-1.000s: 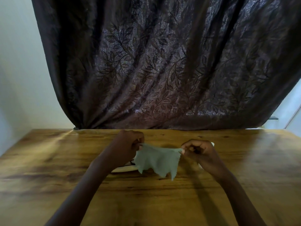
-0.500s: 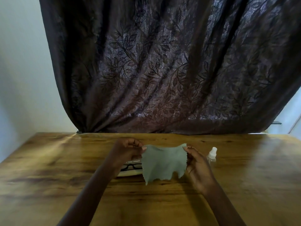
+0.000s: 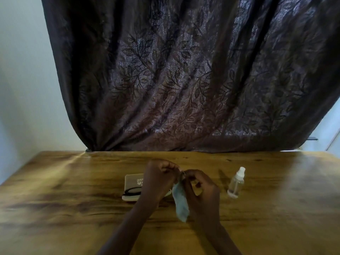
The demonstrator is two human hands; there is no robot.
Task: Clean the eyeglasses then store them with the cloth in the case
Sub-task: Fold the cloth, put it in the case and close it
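A pale green cleaning cloth [image 3: 181, 203] hangs folded in a narrow strip between my two hands, above the table. My left hand [image 3: 159, 178] and my right hand [image 3: 201, 187] pinch its top edge together, fingertips almost touching. Behind my left hand lies the open white glasses case [image 3: 132, 181] with its lid up. The black eyeglasses [image 3: 131, 192] rest in its lower half, partly hidden by my left wrist.
A small clear spray bottle [image 3: 236, 183] with a white cap stands to the right of my hands. The wooden table [image 3: 73, 199] stretches wide on both sides. A dark leaf-patterned curtain [image 3: 184, 80] hangs behind its far edge.
My hands have come together, folding the cloth from a spread sheet into a narrow hanging strip. The case and spray bottle now show more clearly.
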